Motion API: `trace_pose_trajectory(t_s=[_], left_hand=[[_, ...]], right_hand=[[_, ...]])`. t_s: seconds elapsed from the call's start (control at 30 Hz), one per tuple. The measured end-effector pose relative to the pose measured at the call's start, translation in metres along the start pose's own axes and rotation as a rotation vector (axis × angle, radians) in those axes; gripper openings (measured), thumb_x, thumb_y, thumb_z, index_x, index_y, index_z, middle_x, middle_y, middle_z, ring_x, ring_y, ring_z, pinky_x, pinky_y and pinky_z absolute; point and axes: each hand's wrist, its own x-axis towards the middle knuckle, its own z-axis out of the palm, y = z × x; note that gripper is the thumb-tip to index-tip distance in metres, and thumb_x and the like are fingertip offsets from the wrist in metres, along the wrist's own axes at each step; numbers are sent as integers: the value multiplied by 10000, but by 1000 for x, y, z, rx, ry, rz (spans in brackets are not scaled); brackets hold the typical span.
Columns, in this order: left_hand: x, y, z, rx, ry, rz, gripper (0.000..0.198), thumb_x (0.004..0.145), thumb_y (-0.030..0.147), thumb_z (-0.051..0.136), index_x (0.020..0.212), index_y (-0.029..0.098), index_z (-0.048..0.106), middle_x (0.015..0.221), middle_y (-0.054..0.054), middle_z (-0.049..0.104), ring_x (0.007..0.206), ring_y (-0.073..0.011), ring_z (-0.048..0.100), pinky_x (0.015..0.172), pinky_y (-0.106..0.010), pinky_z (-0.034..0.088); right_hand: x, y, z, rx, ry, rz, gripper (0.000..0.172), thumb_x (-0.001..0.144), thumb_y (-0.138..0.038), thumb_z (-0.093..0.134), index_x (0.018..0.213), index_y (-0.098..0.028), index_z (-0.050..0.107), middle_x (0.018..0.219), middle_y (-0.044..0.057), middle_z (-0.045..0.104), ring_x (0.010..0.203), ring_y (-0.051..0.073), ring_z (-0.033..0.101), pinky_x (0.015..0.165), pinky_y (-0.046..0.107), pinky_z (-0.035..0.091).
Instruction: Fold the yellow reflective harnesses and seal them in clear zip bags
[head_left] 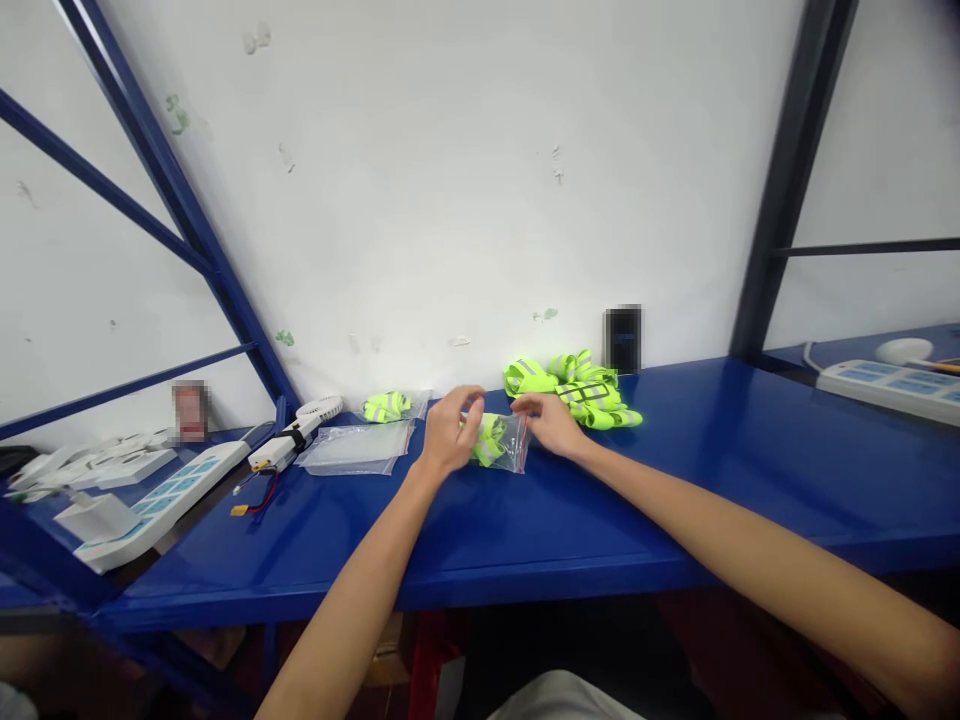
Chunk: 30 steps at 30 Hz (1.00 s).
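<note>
A clear zip bag [514, 452] with a red seal line lies on the blue table between my hands. Inside it is a folded neon-yellow reflective strap [490, 441]. My left hand [452, 432] is at the bag's left end, fingers curved and the thumb apart from them; part of the bag is hidden behind it. At the sealed end on the right, my right hand [553, 424] has its fingers closed on the bag's upper edge. Just behind that hand lies a loose pile of neon-yellow reflective straps [592, 392].
Left of my hands are flat clear bags [356, 448] and a packed bag with a reflective strap [388, 406]. A white handheld fan [319, 408] and wired battery pack [279, 450] lie farther left, near a power strip [176, 500]. A dark box [623, 340] stands against the wall.
</note>
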Motion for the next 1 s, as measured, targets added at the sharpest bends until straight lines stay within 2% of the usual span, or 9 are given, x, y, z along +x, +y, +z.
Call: trace_pose_trajectory(t_s=[0.07,0.17,0.3,0.5,0.57,0.67,0.73,0.87,1.0], left_hand=[[16,-3,1,39,-50,-20,364,963,399,352,1116,208,622,1070,-55,688,1004,-207,633,917,-340,489],[39,-9,12,-13,-306,60,381,955,386,354,1166,235,632,1207,-34,666,1123,-213,599,1002,-347,444],[49,-14,35,-46,-468,71,434,945,369,342,1272,215,583,1226,-68,664,1104,-228,616,976,-368,459],[44,-13,34,129,-316,-73,395,932,376,364,1068,174,675,1055,-100,715,966,-246,646,873,-357,474],[43,-11,24,123,-256,-113,376,925,377,381,972,165,689,972,-86,725,892,-227,646,824,-333,472],[42,-10,9,63,-190,-158,311,892,388,455,881,169,675,869,-54,719,791,-194,634,743,-296,457],[41,-12,3,-2,-161,-151,288,885,402,478,849,177,653,838,-38,706,767,-178,626,715,-278,447],[38,-21,0,-77,-107,-88,282,910,421,455,838,187,596,777,-11,654,710,-147,586,677,-259,422],[36,-25,4,34,3,-78,227,935,360,420,845,195,547,720,10,581,665,-133,516,651,-258,379]], right_hand=[[2,-1,2,193,78,56,152,720,-157,629,867,-161,668,891,74,728,844,209,694,848,395,549],[2,-9,3,426,96,46,239,765,-319,678,951,-170,658,949,73,724,910,216,690,883,409,548],[-6,-23,-2,416,29,-26,364,759,-441,710,1010,-184,649,1016,78,700,944,234,670,855,398,553],[-11,-33,-7,113,145,-97,303,862,-433,575,1068,-211,569,1189,100,530,1086,238,575,792,348,546],[-10,-32,-5,59,65,-82,271,881,-443,546,998,-202,591,1147,89,519,1050,221,565,807,337,526],[-11,-33,-3,67,-247,-64,348,909,-485,496,835,-174,633,975,60,572,876,189,583,742,303,498],[-13,-36,-3,82,-354,-73,402,919,-500,476,769,-164,639,823,34,595,758,169,569,691,286,467],[-14,-44,-8,-1,-334,-154,408,900,-483,526,682,-160,648,678,14,628,659,155,550,667,275,419],[-9,-40,-17,-103,-310,-174,387,877,-474,559,697,-165,706,665,26,686,632,168,588,660,281,431]])
